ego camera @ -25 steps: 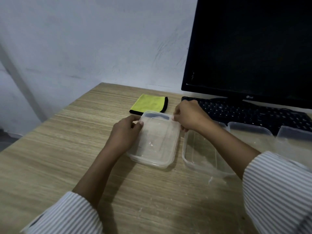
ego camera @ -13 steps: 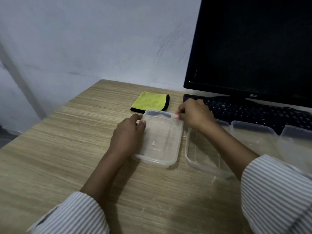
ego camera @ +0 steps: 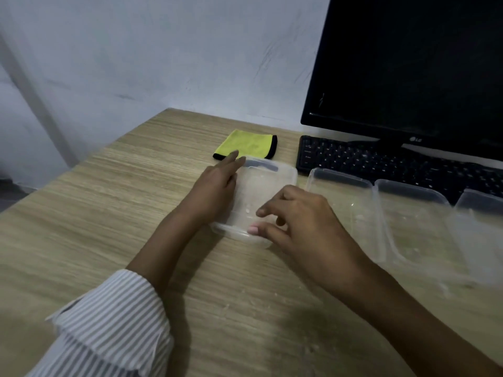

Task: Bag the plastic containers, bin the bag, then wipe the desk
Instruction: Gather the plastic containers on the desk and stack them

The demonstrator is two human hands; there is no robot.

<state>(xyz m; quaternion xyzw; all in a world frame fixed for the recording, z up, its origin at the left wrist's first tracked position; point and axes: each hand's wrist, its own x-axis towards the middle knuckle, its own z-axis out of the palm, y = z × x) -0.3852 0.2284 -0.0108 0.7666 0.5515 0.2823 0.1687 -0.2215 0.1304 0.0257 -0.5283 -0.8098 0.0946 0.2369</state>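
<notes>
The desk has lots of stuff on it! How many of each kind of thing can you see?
Clear plastic containers: 4
Yellow cloth: 1
Keyboard: 1
Monitor: 1
Total: 7

On the desk (ego camera: pixel 81 227), a lidded container (ego camera: pixel 265 183) lies near the middle, with the left hand (ego camera: pixel 215 186) flat against its left side and the right hand (ego camera: pixel 299 221) over its near right corner. Just behind this container lies a folded cloth (ego camera: pixel 249 145). To the container's right, an open container (ego camera: pixel 343 202) sits just beside it, then two more containers (ego camera: pixel 413 213) in a row farther right, close together. Behind that row lies a keyboard (ego camera: pixel 381 164), and behind the keyboard stands a monitor (ego camera: pixel 422 63), against the wall (ego camera: pixel 163 50).
</notes>
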